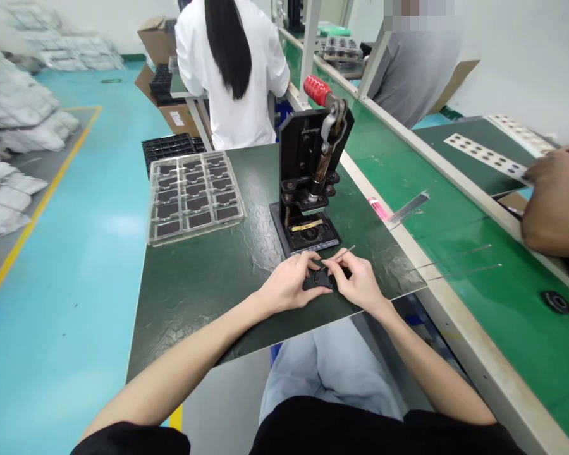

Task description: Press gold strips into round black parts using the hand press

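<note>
A small round black plastic part lies just above the green table mat, at the near edge of the press. My left hand is closed around its left side, thumb below and fingers above. My right hand pinches a thin metal rod, with its fingertips at the part's upper right. The rod's lower tip is hidden by the fingers. Right behind my hands stands a black hand press with a red grip raised. A yellow strip lies on its base.
A clear tray of black pieces sits left of the press. To the right, a green conveyor belt carries thin rods and a black ring. Co-workers sit ahead and across the belt; one person's arm reaches in at right.
</note>
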The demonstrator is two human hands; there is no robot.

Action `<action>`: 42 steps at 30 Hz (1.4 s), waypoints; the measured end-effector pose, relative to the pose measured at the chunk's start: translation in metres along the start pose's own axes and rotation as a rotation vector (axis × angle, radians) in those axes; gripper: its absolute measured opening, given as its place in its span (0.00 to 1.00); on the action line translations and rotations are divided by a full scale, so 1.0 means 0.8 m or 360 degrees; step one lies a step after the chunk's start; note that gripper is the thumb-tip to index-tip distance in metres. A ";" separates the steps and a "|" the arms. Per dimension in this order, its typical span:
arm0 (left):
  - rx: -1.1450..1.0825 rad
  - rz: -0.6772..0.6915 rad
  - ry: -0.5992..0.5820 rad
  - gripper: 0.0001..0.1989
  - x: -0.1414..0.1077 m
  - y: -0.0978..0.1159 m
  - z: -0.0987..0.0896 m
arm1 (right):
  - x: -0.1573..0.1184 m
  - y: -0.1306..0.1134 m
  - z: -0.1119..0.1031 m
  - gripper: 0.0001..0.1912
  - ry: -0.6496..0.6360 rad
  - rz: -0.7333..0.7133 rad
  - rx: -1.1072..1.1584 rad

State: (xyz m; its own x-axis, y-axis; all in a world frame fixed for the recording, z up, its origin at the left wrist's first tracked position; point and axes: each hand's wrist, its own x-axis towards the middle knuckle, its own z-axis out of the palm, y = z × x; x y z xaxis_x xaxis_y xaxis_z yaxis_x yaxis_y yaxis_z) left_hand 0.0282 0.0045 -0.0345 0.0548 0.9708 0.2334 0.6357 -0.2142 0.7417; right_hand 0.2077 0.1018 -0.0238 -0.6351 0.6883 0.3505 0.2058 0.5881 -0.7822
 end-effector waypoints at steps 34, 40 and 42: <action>-0.0094 -0.0028 0.0115 0.29 0.002 -0.002 0.005 | -0.015 -0.007 -0.028 0.17 0.0267 -0.0406 -0.0249; -0.0077 -0.0010 0.0111 0.28 0.001 0.000 0.004 | -0.020 -0.005 -0.013 0.16 0.0396 -0.0319 -0.0031; -0.0072 0.0001 0.0103 0.28 0.001 0.001 0.004 | -0.018 -0.007 -0.010 0.18 0.0387 -0.0391 -0.0042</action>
State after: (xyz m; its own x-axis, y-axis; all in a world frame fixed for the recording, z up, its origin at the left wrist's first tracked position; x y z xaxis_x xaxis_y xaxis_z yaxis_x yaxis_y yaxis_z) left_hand 0.0310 0.0053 -0.0357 0.0040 0.9620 0.2729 0.6000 -0.2206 0.7690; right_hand 0.2215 0.0921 -0.0204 -0.4730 0.6040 0.6415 0.0900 0.7574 -0.6467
